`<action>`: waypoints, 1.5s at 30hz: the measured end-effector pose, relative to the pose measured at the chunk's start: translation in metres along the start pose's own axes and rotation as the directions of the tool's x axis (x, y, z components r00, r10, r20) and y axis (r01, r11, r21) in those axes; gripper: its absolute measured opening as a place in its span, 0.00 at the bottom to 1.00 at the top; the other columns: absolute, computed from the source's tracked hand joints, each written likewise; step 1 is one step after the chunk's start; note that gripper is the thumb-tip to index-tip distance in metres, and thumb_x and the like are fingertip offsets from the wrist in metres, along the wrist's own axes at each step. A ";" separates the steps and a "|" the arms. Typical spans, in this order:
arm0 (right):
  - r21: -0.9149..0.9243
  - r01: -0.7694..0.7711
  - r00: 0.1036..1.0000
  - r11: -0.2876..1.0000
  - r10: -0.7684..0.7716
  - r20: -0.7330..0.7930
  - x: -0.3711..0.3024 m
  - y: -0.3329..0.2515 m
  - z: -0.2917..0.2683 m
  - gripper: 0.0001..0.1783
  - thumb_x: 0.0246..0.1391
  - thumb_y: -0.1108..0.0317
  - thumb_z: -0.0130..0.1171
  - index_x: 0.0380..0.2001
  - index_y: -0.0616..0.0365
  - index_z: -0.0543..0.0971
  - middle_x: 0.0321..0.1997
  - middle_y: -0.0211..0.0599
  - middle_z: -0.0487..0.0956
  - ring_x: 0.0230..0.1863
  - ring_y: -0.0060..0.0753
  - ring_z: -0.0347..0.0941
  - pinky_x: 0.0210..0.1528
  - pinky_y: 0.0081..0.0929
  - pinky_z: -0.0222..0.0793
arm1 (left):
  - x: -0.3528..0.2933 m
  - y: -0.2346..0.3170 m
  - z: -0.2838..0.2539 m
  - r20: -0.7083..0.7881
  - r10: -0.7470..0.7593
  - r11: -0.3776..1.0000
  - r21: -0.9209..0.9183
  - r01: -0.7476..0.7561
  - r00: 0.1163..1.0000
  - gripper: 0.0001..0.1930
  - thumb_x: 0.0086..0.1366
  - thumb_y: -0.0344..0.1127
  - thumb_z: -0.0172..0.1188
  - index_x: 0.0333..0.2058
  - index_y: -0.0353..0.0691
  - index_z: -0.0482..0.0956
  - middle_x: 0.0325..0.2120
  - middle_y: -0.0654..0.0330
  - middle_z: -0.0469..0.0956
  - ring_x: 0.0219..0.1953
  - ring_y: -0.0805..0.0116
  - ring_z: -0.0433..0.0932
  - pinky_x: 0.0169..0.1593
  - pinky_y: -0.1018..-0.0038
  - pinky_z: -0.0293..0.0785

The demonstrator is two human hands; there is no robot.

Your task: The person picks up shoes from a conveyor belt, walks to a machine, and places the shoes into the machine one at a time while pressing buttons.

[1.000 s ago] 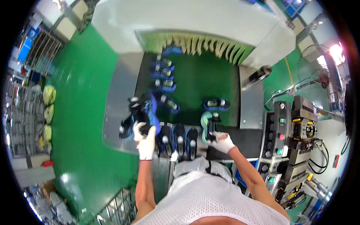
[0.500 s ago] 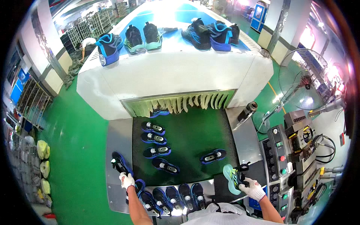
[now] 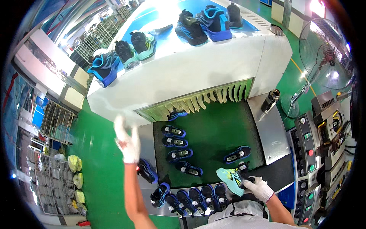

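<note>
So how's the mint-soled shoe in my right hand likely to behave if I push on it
The shoe is probably light for its size, as its thick sole looks like foam. Its upper looks like fabric, so it may give when pressed. Its long shape makes rolling unlikely.

Left hand (image 3: 127, 140), gloved, upright beside the bench's (image 3: 277, 139) left edge, fingers spread; right hand (image 3: 258, 188), gloved, fingers curled near the near-right corner.

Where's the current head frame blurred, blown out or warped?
Head view: left grip blurred; head view: glare washes out the conveyor tunnel's blue top and flares above the pedestal fan; head view: fisheye bends straight edges near the black rim.
</note>
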State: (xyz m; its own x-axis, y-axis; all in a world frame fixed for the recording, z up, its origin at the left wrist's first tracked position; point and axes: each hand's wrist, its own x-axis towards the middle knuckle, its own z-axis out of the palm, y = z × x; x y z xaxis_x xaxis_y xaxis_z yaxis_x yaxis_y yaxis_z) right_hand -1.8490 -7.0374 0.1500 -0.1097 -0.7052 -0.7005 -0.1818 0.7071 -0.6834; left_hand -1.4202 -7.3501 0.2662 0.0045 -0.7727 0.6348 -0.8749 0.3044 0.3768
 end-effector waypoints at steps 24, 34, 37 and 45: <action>-0.455 0.523 0.852 0.721 -0.431 0.296 -0.016 -0.097 -0.027 0.37 0.56 0.37 0.59 0.46 0.65 0.82 0.35 0.56 0.83 0.41 0.51 0.83 0.48 0.41 0.76 | -0.145 0.211 0.082 0.768 0.447 0.865 -0.501 -0.004 0.459 0.21 0.66 0.40 0.63 0.54 0.36 0.77 0.49 0.45 0.79 0.50 0.48 0.80 0.56 0.60 0.75; -0.576 0.113 0.994 0.809 -0.088 0.071 -0.014 -0.052 -0.008 0.46 0.52 0.32 0.58 0.59 0.63 0.77 0.54 0.61 0.80 0.60 0.54 0.76 0.64 0.40 0.69 | -0.169 0.128 0.067 0.716 0.078 0.906 -0.341 0.251 0.694 0.22 0.67 0.42 0.62 0.56 0.36 0.75 0.48 0.49 0.79 0.43 0.59 0.81 0.50 0.66 0.77; -0.506 0.007 1.000 0.863 0.001 0.016 -0.018 -0.052 -0.006 0.47 0.51 0.32 0.59 0.60 0.64 0.76 0.55 0.60 0.80 0.60 0.53 0.76 0.63 0.39 0.70 | -0.196 0.071 0.062 0.621 -0.089 0.919 -0.251 0.305 0.779 0.21 0.64 0.39 0.63 0.54 0.36 0.77 0.49 0.47 0.78 0.49 0.53 0.79 0.56 0.63 0.74; -0.322 -0.074 0.994 0.944 0.044 -0.100 0.001 0.019 -0.015 0.47 0.55 0.38 0.61 0.62 0.70 0.72 0.53 0.58 0.81 0.54 0.44 0.80 0.57 0.35 0.74 | -0.273 -0.106 0.027 0.164 -0.440 0.889 0.218 0.402 0.883 0.25 0.58 0.34 0.65 0.55 0.35 0.73 0.54 0.44 0.74 0.59 0.43 0.69 0.64 0.54 0.66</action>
State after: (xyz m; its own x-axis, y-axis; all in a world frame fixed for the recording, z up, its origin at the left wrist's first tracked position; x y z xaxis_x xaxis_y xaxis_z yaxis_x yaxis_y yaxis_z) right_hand -1.8674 -7.0249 0.1394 -0.2144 -0.6749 -0.7061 -0.4778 0.7029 -0.5269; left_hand -1.3415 -7.1861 0.0348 0.3095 -0.9074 0.2843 -0.8817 -0.1619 0.4432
